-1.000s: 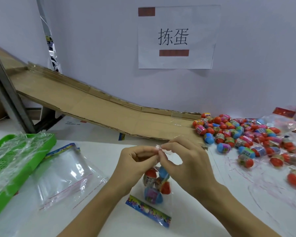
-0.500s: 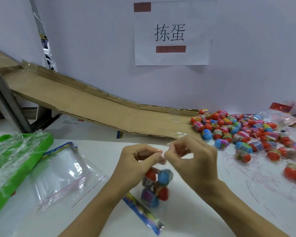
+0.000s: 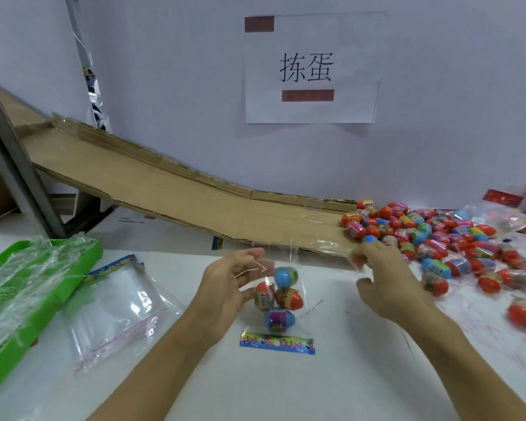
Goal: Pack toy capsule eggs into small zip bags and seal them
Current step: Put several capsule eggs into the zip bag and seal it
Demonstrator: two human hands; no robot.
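- My left hand holds the small clear zip bag w/ fingers loosely curled at its upper left edge; can't tell how firm the grip is.
- Four plastic capsule eggs sit inside that bag, just right of my left hand: a blue-topped egg, two red ones below it, a blue-and-purple egg lowest.
- My right hand is off the bag, apart to its right, fingers half spread, nothing in it; blurred.
- Progress: this bag looks filled; whether its zip is shut I can't tell, the top is too clear to read.
- Left to do: big loose pile of red, pink and blue capsule eggs beyond my right hand; stack of empty clear zip bags left of my left hand, beside a green plastic tray.
- Writing: white paper sign on the wall reads 拣蛋, w/ red-brown bars above and below.
- Colourful printed card strip below the bag on the tabletop; print too small to read.
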